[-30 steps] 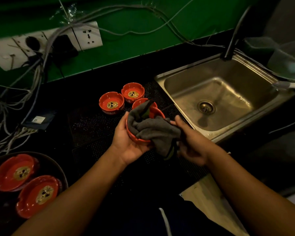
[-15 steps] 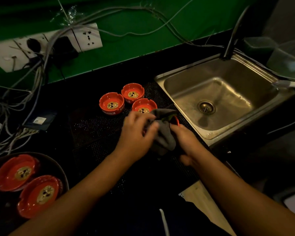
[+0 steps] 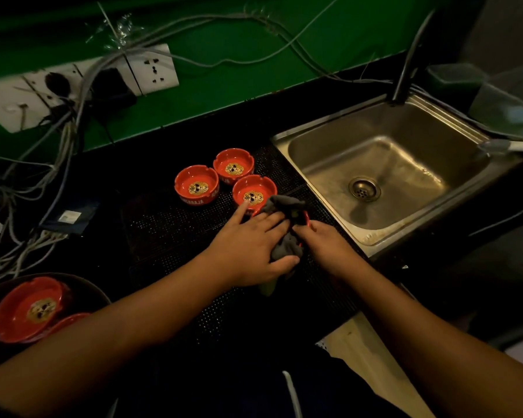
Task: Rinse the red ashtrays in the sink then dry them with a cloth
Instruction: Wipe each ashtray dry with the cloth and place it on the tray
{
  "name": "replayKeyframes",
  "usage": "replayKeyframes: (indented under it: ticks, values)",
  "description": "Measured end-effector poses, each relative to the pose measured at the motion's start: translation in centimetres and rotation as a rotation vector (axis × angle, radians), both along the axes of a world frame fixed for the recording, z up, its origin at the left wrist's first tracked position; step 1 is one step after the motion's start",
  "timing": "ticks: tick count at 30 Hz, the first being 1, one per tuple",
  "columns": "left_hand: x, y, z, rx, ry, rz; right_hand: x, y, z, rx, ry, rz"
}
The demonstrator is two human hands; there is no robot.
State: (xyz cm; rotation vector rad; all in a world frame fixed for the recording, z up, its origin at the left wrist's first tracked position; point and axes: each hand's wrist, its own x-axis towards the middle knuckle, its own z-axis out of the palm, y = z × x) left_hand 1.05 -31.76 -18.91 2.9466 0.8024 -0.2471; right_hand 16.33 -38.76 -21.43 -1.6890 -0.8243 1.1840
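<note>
Six red ashtrays [image 3: 196, 184] [image 3: 233, 165] [image 3: 254, 191] [image 3: 306, 218] [image 3: 27, 309] [image 3: 70, 320], one grey cloth [image 3: 284, 206], one sink [image 3: 390, 152]

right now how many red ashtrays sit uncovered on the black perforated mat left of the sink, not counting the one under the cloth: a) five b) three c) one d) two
b: three stand clustered on the perforated mat: the left ashtray, the back ashtray and the near ashtray; the fourth ashtray is under the grey cloth.

Head-worn view, close, down onto countertop [image 3: 212, 137]
</note>
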Motion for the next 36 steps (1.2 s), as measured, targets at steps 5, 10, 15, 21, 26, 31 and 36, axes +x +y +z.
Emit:
replayKeyframes:
  ticks: [5, 10, 15, 21, 26, 31, 36]
  values:
    - [1.3, -1.9, -1.8, 0.094, -0.097, 0.109, 0.3, 0.7, -1.0, 0.057, -0.218, -0.196]
    - [1.6, -2.2, -1.7, 0.044, -0.129, 0.092, -0.1, 0.9, -0.9, 0.122, -0.161, -0.234]
    - [1.1, -2.9, -2.6, -0.239, -0.508, 0.137, 0.0, 1.3, -0.5, 0.036, 0.087, -0.198]
    - [0.9, -2.4, 0.1, -0.543, -0.668, 0.158, 1.9, 0.2, 1.5, -0.013, 0.860, -0.090]
    - [-0.1, -1.8, 0.5, -0.573, -0.572, 0.037, 1.7, -0.1, 0.9, -0.066, 0.925, -0.064]
    - [0.5, -2.6, -0.4, -0.701, -0.598, 0.228, 0.2, 1.2, 1.9, 0.108, 0.772, -0.187]
    - [2.4, -2.6, 1.9, -1.554, -1.019, 0.687, -1.2, 0.9, 0.6, 0.296, 0.684, -0.260]
